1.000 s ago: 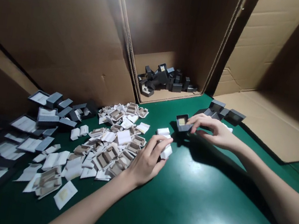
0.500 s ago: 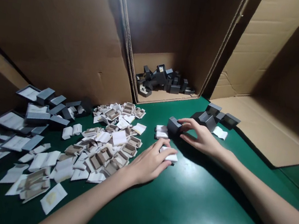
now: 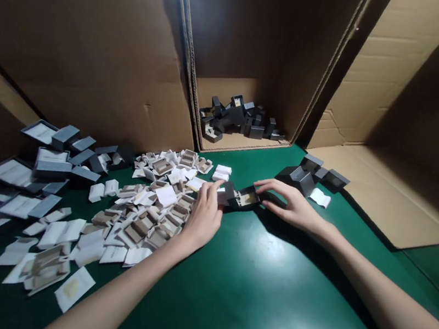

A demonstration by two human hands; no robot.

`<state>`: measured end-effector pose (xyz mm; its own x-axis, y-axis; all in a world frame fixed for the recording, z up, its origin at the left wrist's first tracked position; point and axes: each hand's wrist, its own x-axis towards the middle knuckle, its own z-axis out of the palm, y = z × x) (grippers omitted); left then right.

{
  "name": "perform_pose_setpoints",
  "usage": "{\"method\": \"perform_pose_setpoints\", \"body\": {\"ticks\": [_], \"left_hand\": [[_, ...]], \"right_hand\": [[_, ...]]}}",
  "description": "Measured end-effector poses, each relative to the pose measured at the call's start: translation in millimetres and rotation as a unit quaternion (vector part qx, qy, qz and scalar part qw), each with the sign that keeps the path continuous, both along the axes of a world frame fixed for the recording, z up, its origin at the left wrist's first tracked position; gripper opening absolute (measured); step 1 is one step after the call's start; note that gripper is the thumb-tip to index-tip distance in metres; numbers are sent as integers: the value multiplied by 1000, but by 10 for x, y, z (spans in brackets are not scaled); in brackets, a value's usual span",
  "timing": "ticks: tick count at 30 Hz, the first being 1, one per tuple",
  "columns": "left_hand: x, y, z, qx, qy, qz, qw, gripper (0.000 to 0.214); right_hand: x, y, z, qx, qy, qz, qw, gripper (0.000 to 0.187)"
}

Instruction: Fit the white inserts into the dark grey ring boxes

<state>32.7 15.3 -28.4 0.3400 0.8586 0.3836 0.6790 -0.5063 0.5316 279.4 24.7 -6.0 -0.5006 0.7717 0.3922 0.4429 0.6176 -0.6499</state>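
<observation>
On the green table top (image 3: 267, 283) both my hands meet at a small dark grey box (image 3: 244, 197) that lies open, a pale insert showing inside. My left hand (image 3: 203, 215) pinches its left end with thumb and fingers. My right hand (image 3: 290, 203) has its fingers curled on the box's right end. Two small white pads (image 3: 221, 172) lie just behind the box.
A heap of white and brown card inserts (image 3: 150, 206) spreads left of my hands. Grey lids and trays (image 3: 57, 161) lie further left. More dark boxes (image 3: 312, 171) sit behind my right hand, others inside an open carton (image 3: 239, 117). Flat cardboard (image 3: 386, 185) lies at right.
The dark box has come toward me and now lies open between both hands. My left hand left the white pad and took hold of the box. The view shifted slightly.
</observation>
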Motion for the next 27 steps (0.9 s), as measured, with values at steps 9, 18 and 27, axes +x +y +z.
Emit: {"method": "perform_pose_setpoints", "body": {"ticks": [9,18,27], "left_hand": [[-13,64,-16,2,-27,-1,1000,59],[-3,6,50,7,-44,-10,999,55],[-9,-101,103,119,-45,-65,990,55]], "right_hand": [[3,-19,-14,18,-79,42,996,22],[-79,-25,-180,73,-83,-29,993,17],[-240,-182,-63,119,46,-17,992,17]]}}
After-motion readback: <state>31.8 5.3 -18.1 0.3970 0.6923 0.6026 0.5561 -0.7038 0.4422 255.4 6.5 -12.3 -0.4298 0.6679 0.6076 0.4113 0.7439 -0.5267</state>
